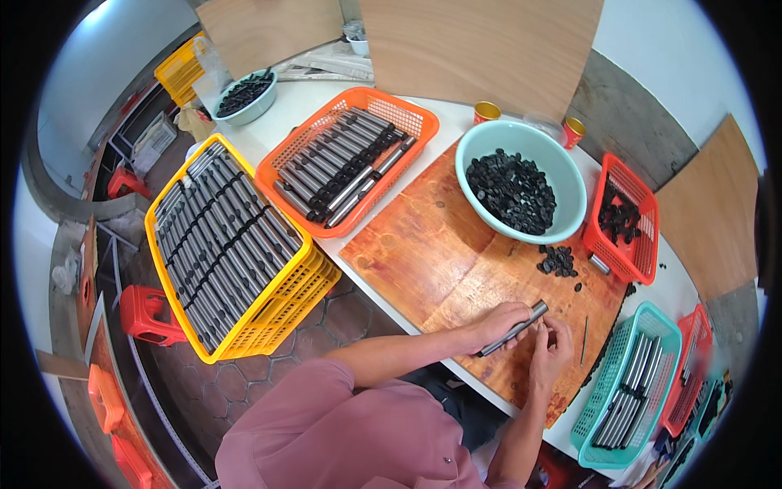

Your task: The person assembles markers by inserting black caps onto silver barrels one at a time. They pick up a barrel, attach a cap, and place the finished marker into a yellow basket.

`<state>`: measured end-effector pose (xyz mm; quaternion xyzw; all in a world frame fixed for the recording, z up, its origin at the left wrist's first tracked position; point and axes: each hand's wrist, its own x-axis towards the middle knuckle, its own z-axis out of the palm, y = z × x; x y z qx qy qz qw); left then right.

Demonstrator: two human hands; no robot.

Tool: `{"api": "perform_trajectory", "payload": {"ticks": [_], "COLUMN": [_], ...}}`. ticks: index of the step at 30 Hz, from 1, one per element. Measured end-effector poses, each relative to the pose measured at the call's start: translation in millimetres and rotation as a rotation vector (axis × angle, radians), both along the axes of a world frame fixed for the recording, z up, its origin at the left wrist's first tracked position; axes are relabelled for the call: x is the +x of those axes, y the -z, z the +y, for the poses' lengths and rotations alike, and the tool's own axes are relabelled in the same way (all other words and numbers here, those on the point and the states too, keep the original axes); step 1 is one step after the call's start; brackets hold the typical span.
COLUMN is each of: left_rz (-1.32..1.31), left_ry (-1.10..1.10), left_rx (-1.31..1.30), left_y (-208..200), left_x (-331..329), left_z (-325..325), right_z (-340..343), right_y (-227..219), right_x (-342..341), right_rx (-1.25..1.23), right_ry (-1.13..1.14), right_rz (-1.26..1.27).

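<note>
My left hand is closed around a dark grey metal tube, which slants up to the right over the orange-brown wooden board. Close beside the tube's upper part, my right hand has thumb and fingers pinched together. Whatever sits in that pinch is too small to make out. Beyond my hands stands a pale green bowl of small black oval parts. More loose black parts lie in front of it. To the right of my right hand rests a thin metal rod.
Tubes fill a yellow crate at left and an orange basket behind it. At right are a red basket with black pieces and a turquoise basket with tubes. Two small cans stand behind the bowl.
</note>
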<state>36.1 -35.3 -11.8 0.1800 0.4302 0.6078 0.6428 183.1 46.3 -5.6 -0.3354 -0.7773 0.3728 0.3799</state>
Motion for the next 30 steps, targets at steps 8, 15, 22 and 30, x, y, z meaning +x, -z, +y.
{"api": "perform_trajectory", "payload": {"ticks": [8,15,22,30], "left_rz": [0.269,0.368,0.362,0.362], "left_ry": [0.059,0.13,0.199,0.252], "left_rx": [0.06,0.135,0.121,0.22], "left_y": [0,-11,-2,17], "left_x": [4,0,-1,3], "left_z": [-3,-12,-14,-10], "right_z": [13,29,21,10], "right_y": [10,22,17,2], "right_x": [5,3,6,11], "right_rx": [-0.553,-0.477,-0.473,-0.549], "right_ry": [-0.052,-0.077,-0.029,-0.026], "right_rz": [0.183,0.175,0.217,0.239]}}
